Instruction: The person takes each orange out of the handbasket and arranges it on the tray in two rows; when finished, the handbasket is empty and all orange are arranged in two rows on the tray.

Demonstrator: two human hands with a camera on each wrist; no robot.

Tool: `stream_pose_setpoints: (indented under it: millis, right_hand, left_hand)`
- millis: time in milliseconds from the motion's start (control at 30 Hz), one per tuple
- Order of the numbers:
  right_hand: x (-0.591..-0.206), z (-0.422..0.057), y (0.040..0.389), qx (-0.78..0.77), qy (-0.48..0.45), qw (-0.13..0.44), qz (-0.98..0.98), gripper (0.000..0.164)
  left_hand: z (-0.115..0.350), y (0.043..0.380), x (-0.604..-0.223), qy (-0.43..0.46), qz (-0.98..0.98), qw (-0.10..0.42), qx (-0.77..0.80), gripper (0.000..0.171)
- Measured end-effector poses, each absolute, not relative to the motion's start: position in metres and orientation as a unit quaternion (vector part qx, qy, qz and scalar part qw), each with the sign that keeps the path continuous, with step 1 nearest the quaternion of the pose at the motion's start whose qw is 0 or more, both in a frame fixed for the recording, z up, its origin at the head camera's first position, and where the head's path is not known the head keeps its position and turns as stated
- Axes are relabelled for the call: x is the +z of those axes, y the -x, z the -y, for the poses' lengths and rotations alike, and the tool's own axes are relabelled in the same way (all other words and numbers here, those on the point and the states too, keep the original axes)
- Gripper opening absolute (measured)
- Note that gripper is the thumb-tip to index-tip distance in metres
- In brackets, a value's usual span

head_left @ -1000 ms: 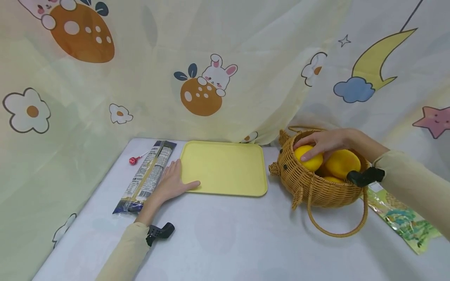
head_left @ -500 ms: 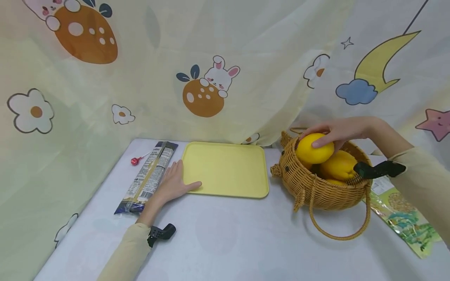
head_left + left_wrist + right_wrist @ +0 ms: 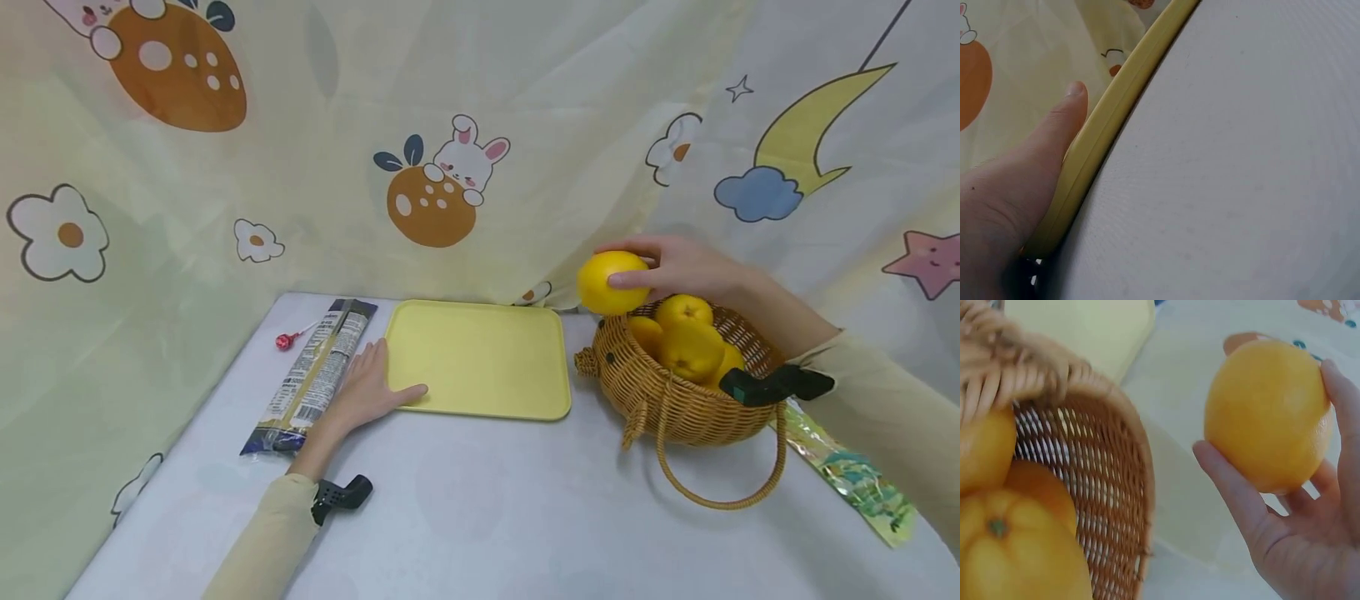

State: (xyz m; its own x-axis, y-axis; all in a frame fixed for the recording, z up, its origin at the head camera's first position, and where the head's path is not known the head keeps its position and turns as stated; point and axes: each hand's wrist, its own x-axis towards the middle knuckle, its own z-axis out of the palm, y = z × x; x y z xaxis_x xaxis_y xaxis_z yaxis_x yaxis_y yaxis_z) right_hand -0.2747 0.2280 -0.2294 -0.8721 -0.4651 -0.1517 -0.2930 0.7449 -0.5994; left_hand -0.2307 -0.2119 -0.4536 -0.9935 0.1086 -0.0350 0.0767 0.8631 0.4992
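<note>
My right hand grips a yellow-orange citrus fruit between thumb and fingers, above the snout side of a pig-shaped wicker basket. In the right wrist view the fruit looks smooth and rounded, beside the basket's rim. Several similar fruits lie in the basket; one fruit shows a green stem spot and a lobed top. At the left corner of a yellow tray, my left hand rests with straight fingers, its thumb over the front rim.
A long printed packet lies left of the tray, with a red-wrapped lollipop beyond it. A green patterned bag lies partly behind the basket and right arm. The basket's handle hangs forward onto the table. Patterned cloth stands behind.
My right hand has lifted the citrus fruit out of the basket and moved it left, over the rim. Other fruits in the basket are now more exposed. The left hand stays on the tray.
</note>
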Motion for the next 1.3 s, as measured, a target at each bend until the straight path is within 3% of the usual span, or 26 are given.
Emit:
stream_pose_setpoints:
  millis: [267,600,867,1100,1300]
  right_hand:
    - [-0.244,-0.183,0.288,-0.305,0.215,0.142,-0.917,0.067]
    - [-0.258,-0.113,0.31,-0.37,0.293,0.157,-0.867,0.061]
    - [-0.265,-0.08,0.32,-0.336,0.271,0.151,-0.889,0.079]
    - [-0.272,-0.059,0.331,-0.364,0.288,0.154,-0.872,0.074]
    - [-0.282,-0.044,0.338,-0.365,0.31,0.193,-0.857,0.073]
  left_hand:
    - [0.219,0.231,-0.449,-0.046,-0.968,0.03,0.244,0.132]
    - [0.224,0.228,-0.449,-0.038,-0.967,0.034,0.248,0.134]
    - [0.215,0.231,-0.456,-0.051,-0.967,0.014,0.25,0.133]
    - [0.212,0.229,-0.454,-0.044,-0.968,0.023,0.248,0.135]
    - [0.212,0.229,-0.453,-0.042,-0.966,0.03,0.254,0.135]
